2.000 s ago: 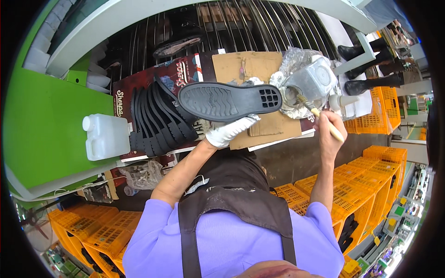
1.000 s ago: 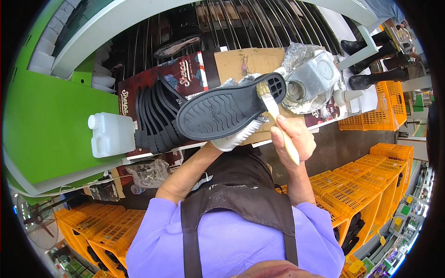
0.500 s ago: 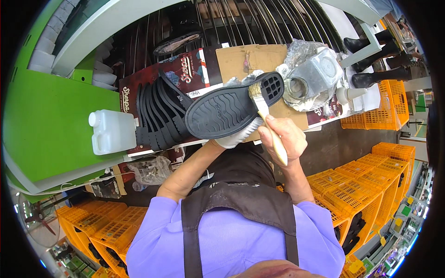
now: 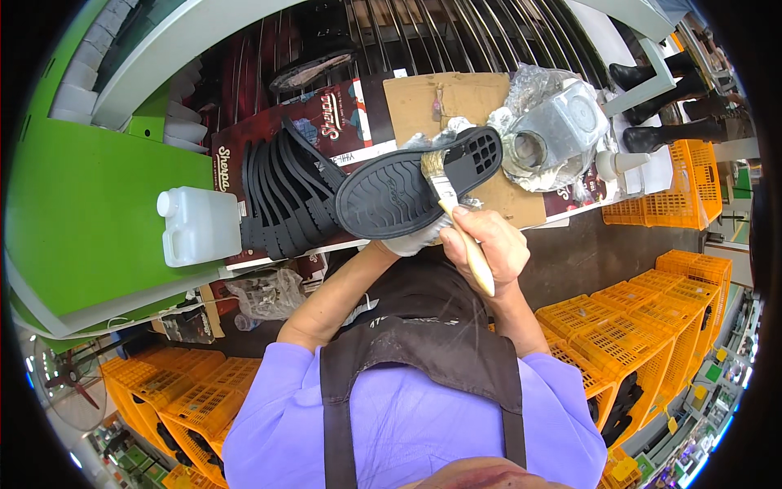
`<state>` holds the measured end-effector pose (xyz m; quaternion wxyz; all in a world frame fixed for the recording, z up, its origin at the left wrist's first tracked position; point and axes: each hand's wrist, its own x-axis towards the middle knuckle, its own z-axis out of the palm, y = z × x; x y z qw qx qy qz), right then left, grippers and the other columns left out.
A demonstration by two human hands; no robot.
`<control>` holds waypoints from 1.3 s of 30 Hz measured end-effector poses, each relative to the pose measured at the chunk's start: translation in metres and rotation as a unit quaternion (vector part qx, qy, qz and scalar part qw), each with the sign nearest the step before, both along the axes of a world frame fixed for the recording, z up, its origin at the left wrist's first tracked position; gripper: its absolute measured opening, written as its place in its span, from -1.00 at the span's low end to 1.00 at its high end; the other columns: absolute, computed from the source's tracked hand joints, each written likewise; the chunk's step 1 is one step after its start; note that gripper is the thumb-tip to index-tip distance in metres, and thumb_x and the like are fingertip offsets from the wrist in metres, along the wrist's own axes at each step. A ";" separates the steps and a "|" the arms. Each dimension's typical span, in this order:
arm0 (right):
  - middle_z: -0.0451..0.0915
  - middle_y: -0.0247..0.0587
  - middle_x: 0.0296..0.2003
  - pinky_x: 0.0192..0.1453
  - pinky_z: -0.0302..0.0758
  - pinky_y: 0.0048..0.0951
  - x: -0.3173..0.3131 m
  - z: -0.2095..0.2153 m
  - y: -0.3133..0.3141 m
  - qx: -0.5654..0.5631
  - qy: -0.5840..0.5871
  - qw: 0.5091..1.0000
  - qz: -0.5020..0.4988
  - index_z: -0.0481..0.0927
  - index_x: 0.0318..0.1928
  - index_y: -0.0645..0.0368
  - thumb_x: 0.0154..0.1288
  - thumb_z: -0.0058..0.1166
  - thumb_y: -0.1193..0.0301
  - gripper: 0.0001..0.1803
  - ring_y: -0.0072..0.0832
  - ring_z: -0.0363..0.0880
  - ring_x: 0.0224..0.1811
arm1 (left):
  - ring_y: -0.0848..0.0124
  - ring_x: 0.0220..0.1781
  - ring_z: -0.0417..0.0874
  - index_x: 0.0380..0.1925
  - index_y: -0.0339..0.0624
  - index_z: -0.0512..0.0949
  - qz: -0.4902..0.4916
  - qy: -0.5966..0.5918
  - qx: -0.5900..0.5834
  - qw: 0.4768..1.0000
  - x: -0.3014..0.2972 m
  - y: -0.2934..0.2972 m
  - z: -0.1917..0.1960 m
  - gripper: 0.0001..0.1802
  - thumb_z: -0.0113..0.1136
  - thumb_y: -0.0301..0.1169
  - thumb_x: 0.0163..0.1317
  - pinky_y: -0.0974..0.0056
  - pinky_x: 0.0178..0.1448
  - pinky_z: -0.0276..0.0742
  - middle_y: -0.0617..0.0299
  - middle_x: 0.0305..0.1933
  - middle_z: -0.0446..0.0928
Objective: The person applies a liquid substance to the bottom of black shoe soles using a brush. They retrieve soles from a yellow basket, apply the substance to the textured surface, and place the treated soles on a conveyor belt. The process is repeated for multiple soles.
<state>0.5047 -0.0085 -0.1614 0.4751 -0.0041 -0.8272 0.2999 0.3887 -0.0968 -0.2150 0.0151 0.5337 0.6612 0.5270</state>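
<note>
A black shoe sole (image 4: 379, 200) with wavy ridges and a grid of square hollows at one end lies tilted over the bench. My left hand (image 4: 414, 241), in a white glove, grips it from beneath; most of its fingers are hidden under the sole. In my right hand (image 4: 498, 246) is a flat paintbrush (image 4: 445, 194) with a pale wooden handle, its bristles touching the sole's face near the hollows. To the left of the sole, a row of black soles (image 4: 281, 200) leans together. Right of it, a clear plastic container (image 4: 562, 122) with a round opening sits on crumpled plastic film.
A white jug (image 4: 205, 226) stands on the green table (image 4: 98, 204) at left. Flattened cardboard (image 4: 407, 102) covers metal rollers (image 4: 489, 37). A small white bottle (image 4: 621, 165) is beside the container. Orange crates (image 4: 619, 326) and black boots (image 4: 672, 134) are at right.
The brush has moved left along the sole, away from the hollowed end toward the middle. My right hand has moved slightly left with it; the sole has shifted slightly right.
</note>
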 end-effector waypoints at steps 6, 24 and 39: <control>0.64 -0.10 -0.48 -0.48 0.54 -0.46 0.000 0.000 -0.006 -0.017 -0.011 1.000 0.008 0.58 -0.28 0.32 0.00 0.38 0.48 -0.72 -0.34 0.62 -0.55 | 0.17 0.37 0.25 0.27 -0.16 0.27 -0.021 -0.032 -0.012 0.999 0.002 -0.002 -0.004 -0.27 0.27 -0.11 0.16 0.01 0.48 -0.02 0.10 0.30 0.33; 0.59 -0.17 -0.55 -0.49 0.50 -0.48 0.006 0.004 -0.008 -0.055 0.006 0.997 0.055 0.60 -0.20 0.32 0.13 0.31 0.39 -0.71 -0.40 0.57 -0.57 | 0.19 0.42 0.20 0.32 -0.13 0.21 -0.064 -0.137 -0.037 0.988 0.006 0.001 -0.045 -0.18 0.35 -0.15 0.11 0.02 0.49 -0.04 0.13 0.34 0.29; 0.64 -0.08 -0.43 -0.41 0.53 -0.52 0.026 0.005 0.016 -0.056 -0.029 0.995 -0.082 0.63 -0.19 0.31 0.04 0.28 0.64 -0.75 -0.43 0.59 -0.50 | 0.20 0.41 0.23 0.24 -0.14 0.37 0.005 0.013 -0.038 0.999 0.000 0.000 0.005 -0.36 0.28 -0.23 0.16 0.04 0.49 -0.07 0.13 0.35 0.31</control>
